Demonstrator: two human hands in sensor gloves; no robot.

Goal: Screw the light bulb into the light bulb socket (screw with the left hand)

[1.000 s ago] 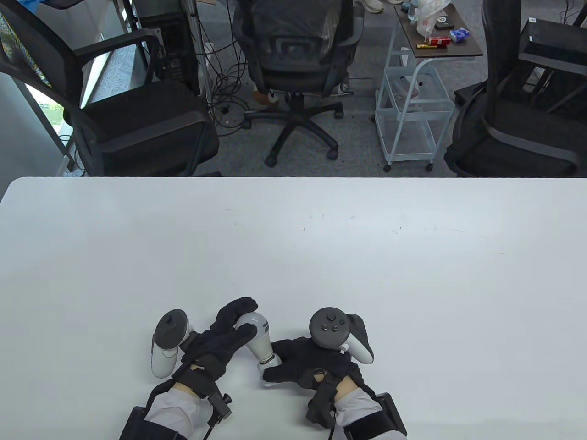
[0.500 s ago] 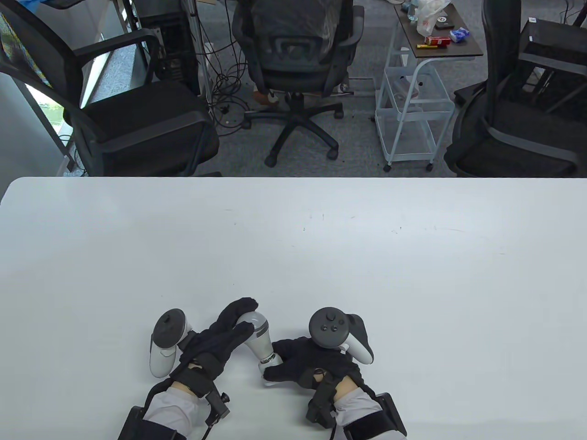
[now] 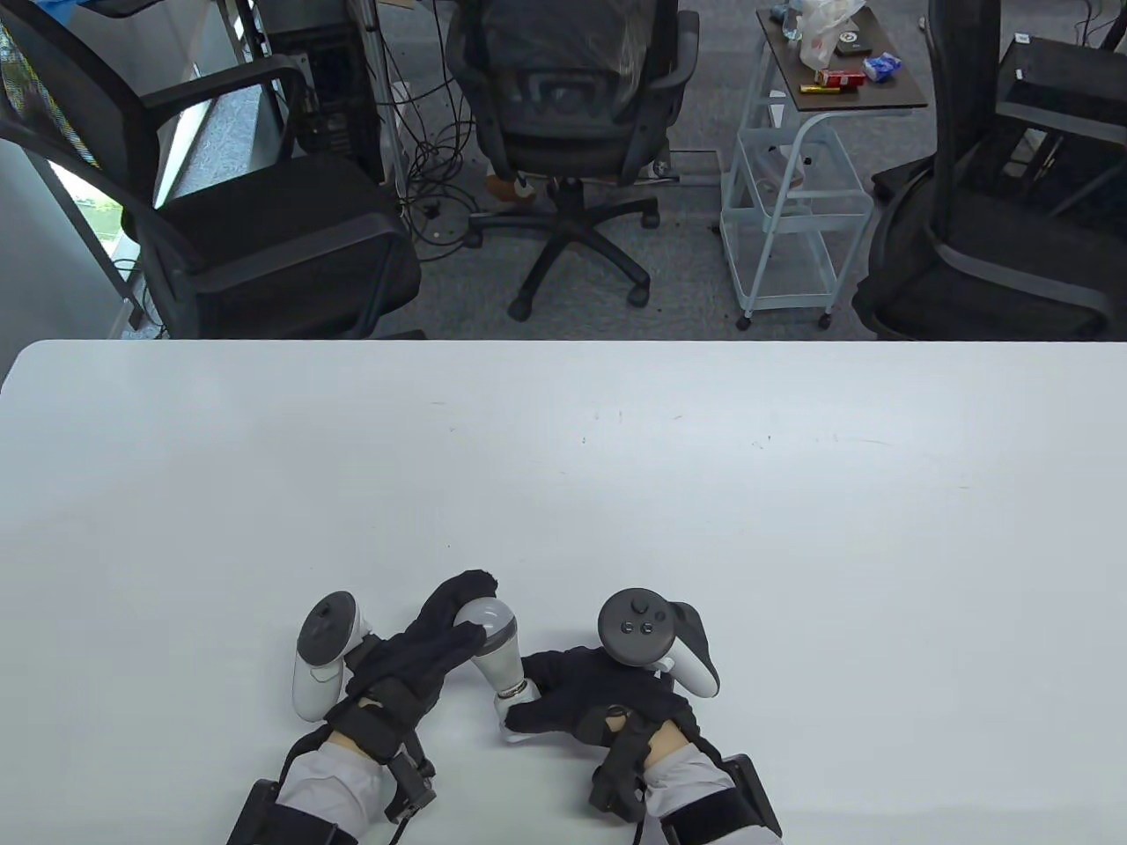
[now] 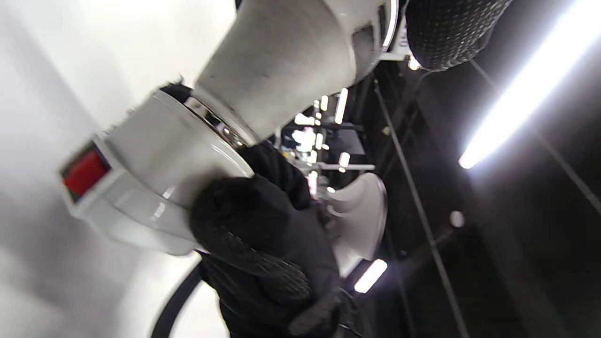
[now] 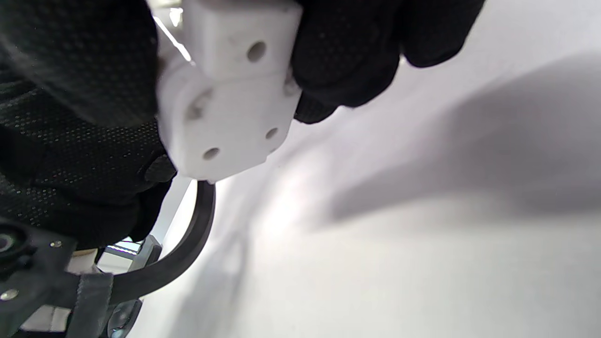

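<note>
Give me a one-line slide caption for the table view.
Left hand grips the bulb while the right hand holds the socket at the white table's near edge.

Bright even overhead light; wrist views blurred, soft shadows

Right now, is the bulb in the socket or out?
In, partly: the bulb base sits inside the socket collar, with a sliver of metal thread showing. How tight, cannot tell.

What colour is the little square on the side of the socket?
Red. The little square on the white socket shows best in the left wrist view.
</note>
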